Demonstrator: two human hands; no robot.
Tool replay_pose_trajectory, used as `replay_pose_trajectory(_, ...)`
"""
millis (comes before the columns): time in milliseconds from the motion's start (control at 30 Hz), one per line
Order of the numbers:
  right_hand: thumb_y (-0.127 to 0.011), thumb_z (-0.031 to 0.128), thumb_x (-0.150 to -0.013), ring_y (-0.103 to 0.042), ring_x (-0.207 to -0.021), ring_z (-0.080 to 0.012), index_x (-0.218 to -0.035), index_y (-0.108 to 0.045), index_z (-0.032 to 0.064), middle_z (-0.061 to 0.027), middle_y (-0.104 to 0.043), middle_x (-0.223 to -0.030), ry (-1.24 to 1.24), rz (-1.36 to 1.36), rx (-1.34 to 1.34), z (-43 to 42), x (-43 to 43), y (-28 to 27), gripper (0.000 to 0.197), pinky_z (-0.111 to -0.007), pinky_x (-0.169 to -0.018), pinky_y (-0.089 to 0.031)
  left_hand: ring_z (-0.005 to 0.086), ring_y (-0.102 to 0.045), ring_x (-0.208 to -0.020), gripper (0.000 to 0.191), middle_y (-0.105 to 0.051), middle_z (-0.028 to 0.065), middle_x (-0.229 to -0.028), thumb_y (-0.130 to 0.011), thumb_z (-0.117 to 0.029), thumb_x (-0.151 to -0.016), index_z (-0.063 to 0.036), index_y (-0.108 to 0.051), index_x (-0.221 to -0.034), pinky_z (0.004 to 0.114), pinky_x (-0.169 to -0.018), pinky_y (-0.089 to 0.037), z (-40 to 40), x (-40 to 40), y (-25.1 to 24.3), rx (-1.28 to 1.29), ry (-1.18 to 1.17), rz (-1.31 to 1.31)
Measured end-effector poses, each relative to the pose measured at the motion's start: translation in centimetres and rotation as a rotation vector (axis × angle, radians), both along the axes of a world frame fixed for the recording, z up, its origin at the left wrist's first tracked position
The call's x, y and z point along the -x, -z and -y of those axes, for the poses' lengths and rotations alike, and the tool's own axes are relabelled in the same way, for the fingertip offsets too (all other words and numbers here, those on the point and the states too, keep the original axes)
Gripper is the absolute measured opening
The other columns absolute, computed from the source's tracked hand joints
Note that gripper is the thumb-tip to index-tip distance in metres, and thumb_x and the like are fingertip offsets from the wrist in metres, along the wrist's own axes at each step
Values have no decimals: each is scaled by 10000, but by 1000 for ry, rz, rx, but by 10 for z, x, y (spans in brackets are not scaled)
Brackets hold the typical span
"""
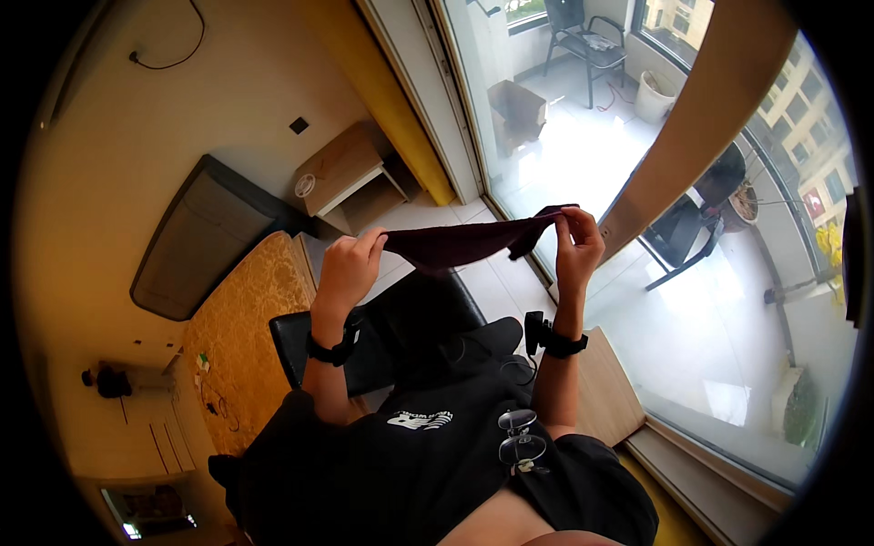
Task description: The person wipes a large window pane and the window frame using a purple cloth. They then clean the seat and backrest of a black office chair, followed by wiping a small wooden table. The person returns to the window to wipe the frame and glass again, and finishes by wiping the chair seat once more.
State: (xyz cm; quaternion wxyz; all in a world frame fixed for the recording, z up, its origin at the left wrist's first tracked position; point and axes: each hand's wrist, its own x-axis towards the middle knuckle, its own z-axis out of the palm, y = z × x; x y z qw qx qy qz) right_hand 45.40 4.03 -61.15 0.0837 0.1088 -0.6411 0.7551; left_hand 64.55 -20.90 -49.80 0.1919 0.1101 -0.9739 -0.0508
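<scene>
A dark maroon cloth (pixel 457 244) is stretched sideways in the air before me, its lower edge sagging a little. My left hand (pixel 351 269) pinches one end between thumb and fingers. The other end is gripped by my right hand (pixel 579 249), where a folded flap hangs down beside the fingers. Black straps circle both wrists, and the right one (pixel 563 345) carries a small device. Below the cloth is a black padded seat (pixel 427 307), partly hidden by my dark clothing.
To the left lies a bed with a gold patterned mattress (pixel 256 300) and a grey headboard (pixel 198 239). A wooden nightstand (pixel 341 167) stands ahead. Glass sliding doors on the right show a balcony with a chair (pixel 587 44), a cardboard box (pixel 519 112) and a white bucket (pixel 653 97).
</scene>
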Motion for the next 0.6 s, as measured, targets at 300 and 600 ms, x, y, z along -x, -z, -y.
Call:
replay_pose_trajectory(300,-566,-71,-905,-615,-1147,-247,-1388,-502,39,-186,-568,-1334,71,-223,-52,1,31,-48,499,-327,-931,-524,106,-593,-439,212,-616,61,-554,-499,-178,-1032,-45,-632,-1132,237,-420,-434,-27,99,-13,-569,49,-471)
replay_pose_trajectory(600,-549,-69,-902,-636,-1104,-253,-1392,-488,14,-163,-565,-1349,35,-306,-132,67,67,-69,501,-344,-910,-533,155,-662,-559,178,-647,98,-666,-481,-122,-1032,-1,-598,-1092,252,-522,-503,32,152,-28,-638,113,-633)
